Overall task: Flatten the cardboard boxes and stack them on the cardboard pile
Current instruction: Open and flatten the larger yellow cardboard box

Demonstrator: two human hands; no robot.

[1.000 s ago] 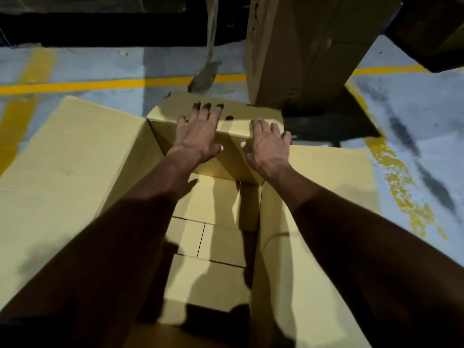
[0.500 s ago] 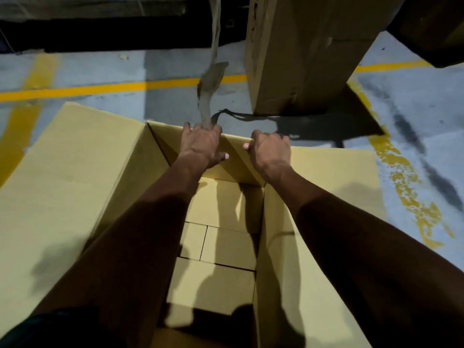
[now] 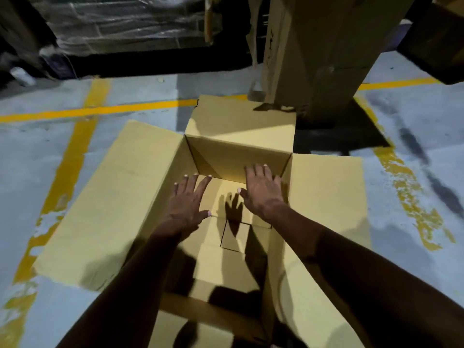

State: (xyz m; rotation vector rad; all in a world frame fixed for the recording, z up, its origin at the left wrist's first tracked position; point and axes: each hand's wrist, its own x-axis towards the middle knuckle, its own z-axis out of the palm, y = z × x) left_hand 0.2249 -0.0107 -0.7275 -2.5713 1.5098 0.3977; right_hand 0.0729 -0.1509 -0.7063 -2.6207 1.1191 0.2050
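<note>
floor (image 3: 414, 151): grey, yellow lines | open box (image 3: 140, 197) | tall carton (image 3: 324, 54)

grey concrete floor (image 3: 140, 94) | yellow lines (image 3: 95, 111) | wrapped pallet (image 3: 125, 23)

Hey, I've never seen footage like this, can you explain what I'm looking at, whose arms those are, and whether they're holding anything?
The camera sits on a person's head and looks forward and down, so the two arms are the wearer's own. No robot is involved. On the painted floor stands an open cardboard box, its top flaps folded outward. The left hand and the right hand reach over the opening with fingers spread and straight; neither holds anything. Whether they touch the cardboard I cannot tell. Behind the box stands a tall carton.
</note>
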